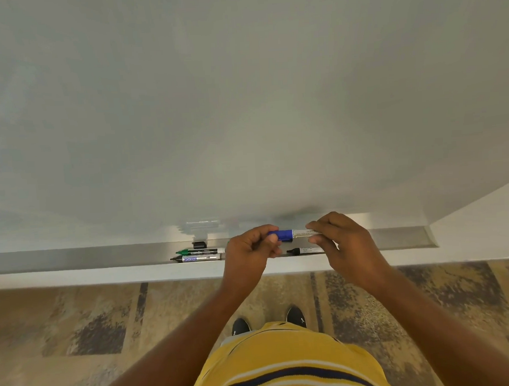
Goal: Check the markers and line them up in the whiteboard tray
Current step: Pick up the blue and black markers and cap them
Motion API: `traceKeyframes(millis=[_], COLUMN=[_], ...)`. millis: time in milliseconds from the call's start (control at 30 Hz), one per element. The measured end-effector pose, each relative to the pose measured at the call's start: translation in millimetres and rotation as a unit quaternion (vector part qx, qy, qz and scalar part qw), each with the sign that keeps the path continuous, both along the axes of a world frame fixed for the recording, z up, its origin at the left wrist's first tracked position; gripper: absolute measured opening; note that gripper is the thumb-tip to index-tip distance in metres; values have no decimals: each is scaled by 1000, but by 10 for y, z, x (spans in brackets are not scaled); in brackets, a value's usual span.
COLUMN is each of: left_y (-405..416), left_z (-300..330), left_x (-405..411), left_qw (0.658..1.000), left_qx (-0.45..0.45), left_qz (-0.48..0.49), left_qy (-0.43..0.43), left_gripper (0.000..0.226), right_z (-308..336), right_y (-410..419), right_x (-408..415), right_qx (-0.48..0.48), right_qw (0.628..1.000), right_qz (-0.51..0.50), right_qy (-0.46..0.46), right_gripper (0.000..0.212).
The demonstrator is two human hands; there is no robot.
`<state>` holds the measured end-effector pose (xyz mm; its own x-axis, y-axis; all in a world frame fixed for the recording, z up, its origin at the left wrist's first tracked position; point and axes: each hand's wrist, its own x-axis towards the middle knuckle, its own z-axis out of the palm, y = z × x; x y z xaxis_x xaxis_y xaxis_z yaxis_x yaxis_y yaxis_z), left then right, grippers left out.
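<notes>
Tray holds three markers; both hands grip blue marker

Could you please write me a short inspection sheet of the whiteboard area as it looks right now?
Surface: metal whiteboard tray, running under a blank whiteboard.
Job's things: blue marker held level above the tray; green marker and black marker lying side by side at left; another black marker lying at right.
Clutter: small black object at the back of the tray, possibly a loose cap.
Hands: left hand grips the blue cap end; right hand grips the white barrel.
Cables: nothing seen.
Surroundings: patterned carpet, white wall to the right.
</notes>
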<state>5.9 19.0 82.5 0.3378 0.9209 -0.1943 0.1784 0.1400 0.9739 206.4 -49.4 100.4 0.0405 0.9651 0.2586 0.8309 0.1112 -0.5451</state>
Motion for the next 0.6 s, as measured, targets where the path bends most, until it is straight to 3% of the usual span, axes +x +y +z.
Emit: traceKeyframes(millis=[300, 433, 600], left_y=[80, 138, 179], left_z=[-14, -84, -385], left_x=[13, 129, 200], left_qw=[1000, 994, 979], left_qx=[3, 37, 66], left_qz=[-15, -73, -61], left_qy=[26, 75, 185], left_gripper=[22, 22, 28], right_z=[-66, -271, -703], right_y=[42, 68, 37], right_x=[-46, 136, 322], right_qx=[6, -13, -37], right_qw=[1000, 1000, 993], right_qz=[-14, -9, -102], right_qy=[-9, 7, -52], right_gripper=[24, 29, 33])
